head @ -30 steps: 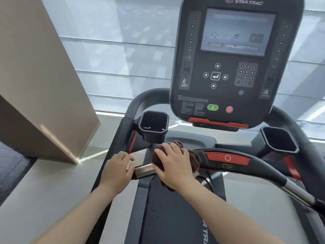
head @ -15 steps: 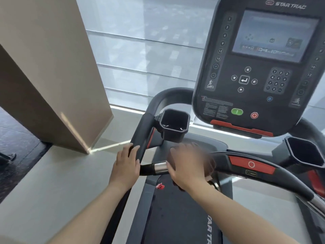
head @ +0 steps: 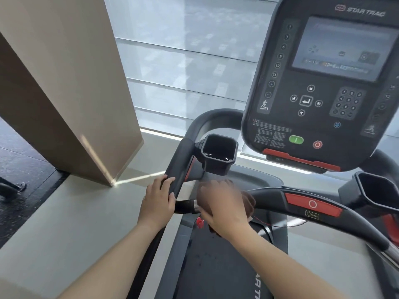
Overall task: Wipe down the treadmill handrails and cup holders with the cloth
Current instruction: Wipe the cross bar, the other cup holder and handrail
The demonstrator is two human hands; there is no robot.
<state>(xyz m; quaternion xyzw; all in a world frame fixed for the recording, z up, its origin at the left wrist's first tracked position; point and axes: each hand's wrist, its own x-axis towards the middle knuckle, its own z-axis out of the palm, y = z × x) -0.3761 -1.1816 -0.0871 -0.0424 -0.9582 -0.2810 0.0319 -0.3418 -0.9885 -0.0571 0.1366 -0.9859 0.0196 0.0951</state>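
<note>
My right hand (head: 220, 207) presses a dark brown cloth (head: 248, 201) around the front crossbar (head: 272, 198) of the treadmill, just right of its silver pulse sensor (head: 195, 206); the hand is motion-blurred and covers most of the cloth. My left hand (head: 157, 200) grips the black left handrail (head: 180, 169) where it meets the crossbar. The left cup holder (head: 219, 152) stands just above both hands. The right cup holder (head: 375, 192) is at the far right.
The console (head: 323, 83) with screen and buttons hangs above the crossbar. A red stop panel (head: 313, 203) sits on the bar's middle, and a red safety clip (head: 199, 222) dangles under my right hand. A beige pillar (head: 64, 83) stands left. The belt (head: 216, 266) runs below.
The camera has turned left, shifting the treadmill rightward in view. My right hand has slid the cloth left along the crossbar toward the silver sensor. My left hand keeps its grip on the handrail.
</note>
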